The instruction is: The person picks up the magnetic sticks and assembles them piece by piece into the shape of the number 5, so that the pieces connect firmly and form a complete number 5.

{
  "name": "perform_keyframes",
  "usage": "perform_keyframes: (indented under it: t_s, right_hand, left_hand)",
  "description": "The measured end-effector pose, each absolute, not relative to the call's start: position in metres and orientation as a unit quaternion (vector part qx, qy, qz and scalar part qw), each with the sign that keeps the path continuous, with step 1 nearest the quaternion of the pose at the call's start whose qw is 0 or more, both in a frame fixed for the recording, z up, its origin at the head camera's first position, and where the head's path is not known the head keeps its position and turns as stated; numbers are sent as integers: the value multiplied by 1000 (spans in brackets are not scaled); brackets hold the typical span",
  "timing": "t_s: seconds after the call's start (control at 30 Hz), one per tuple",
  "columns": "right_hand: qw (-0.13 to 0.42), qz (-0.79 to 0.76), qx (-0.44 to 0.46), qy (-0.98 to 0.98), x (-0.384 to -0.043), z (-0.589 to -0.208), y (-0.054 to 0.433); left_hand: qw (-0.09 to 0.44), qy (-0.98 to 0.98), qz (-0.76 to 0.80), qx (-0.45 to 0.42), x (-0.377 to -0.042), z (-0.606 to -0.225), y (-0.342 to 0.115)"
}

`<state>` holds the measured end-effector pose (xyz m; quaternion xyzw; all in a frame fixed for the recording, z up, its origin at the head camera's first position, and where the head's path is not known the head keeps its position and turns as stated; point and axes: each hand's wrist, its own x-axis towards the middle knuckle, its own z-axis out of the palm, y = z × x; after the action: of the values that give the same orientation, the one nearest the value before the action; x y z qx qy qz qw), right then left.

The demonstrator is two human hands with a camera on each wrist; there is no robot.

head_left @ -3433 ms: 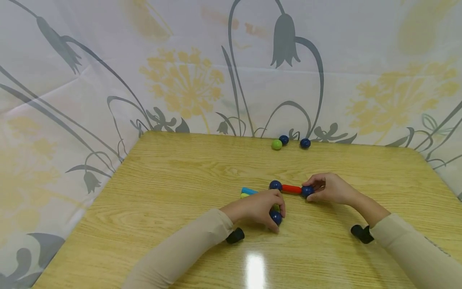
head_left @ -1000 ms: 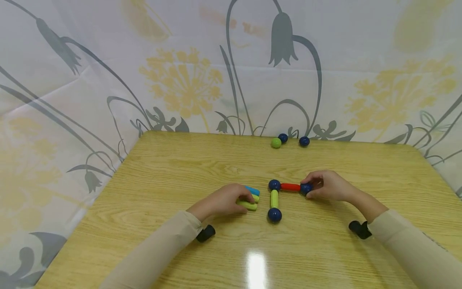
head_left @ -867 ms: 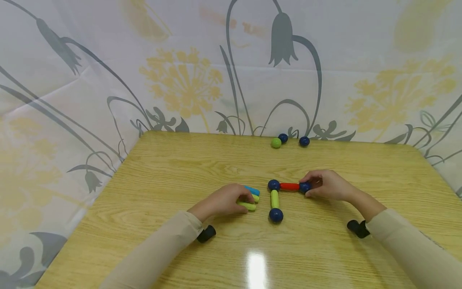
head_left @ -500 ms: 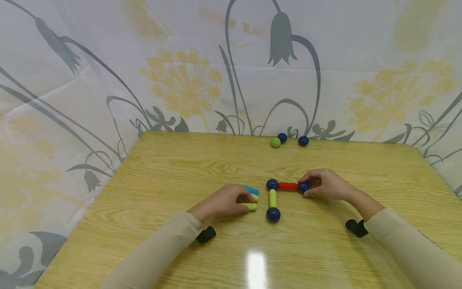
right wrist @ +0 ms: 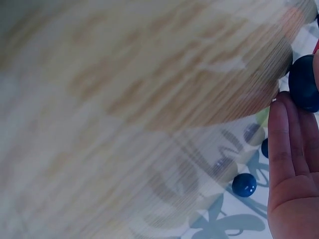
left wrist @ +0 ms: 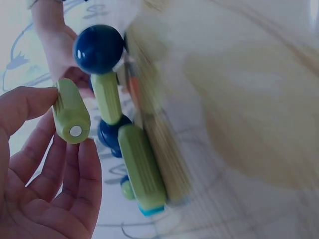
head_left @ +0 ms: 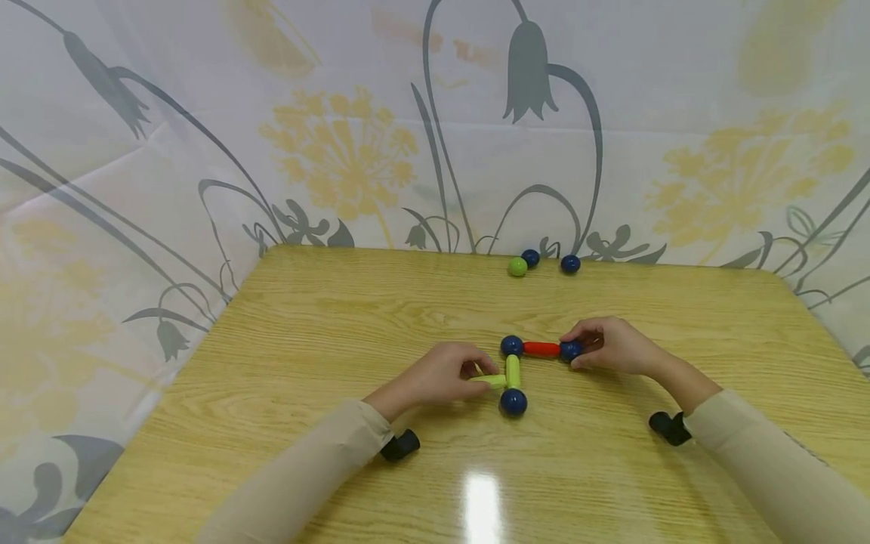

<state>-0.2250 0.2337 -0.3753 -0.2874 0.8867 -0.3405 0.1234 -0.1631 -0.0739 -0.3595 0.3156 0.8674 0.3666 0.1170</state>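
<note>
My left hand (head_left: 448, 374) pinches a yellow-green magnetic rod (head_left: 491, 381) between thumb and fingers; the left wrist view shows the round metal disc in its end. In the head view, its tip overlaps a standing-out L shape. That L has a second yellow-green rod (head_left: 513, 372) between a near dark blue ball (head_left: 513, 402) and a corner ball (head_left: 512, 346), then a red rod (head_left: 541, 348) running right to another dark blue ball (head_left: 571, 350). This last ball is pinched by my right hand (head_left: 615, 347). Another yellow-green rod (left wrist: 142, 167) and a blue rod (left wrist: 152, 211) show in the left wrist view.
At the back edge of the wooden table (head_left: 340, 302) sit a light green ball (head_left: 518, 267) and two dark blue balls, one (head_left: 531, 258) beside it and one (head_left: 570, 264) farther right. Behind rises a flower-patterned curtain (head_left: 381, 136).
My left hand has left the near blue ball, gone left to the loose rods, taken a yellow-green one and carried it right to the L. My right hand keeps its hold on the end ball.
</note>
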Motion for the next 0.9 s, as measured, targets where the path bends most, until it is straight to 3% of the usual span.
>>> perform_keyframes:
  t_s: [0.47, 0.9]
  right_hand:
    - [126, -353, -292, 880, -222, -371, 233]
    - [123, -354, -293, 880, -221, -371, 232]
  left_hand:
    - [151, 846, 388, 331, -160, -360, -41]
    - [132, 841, 327, 410, -162, -362, -9]
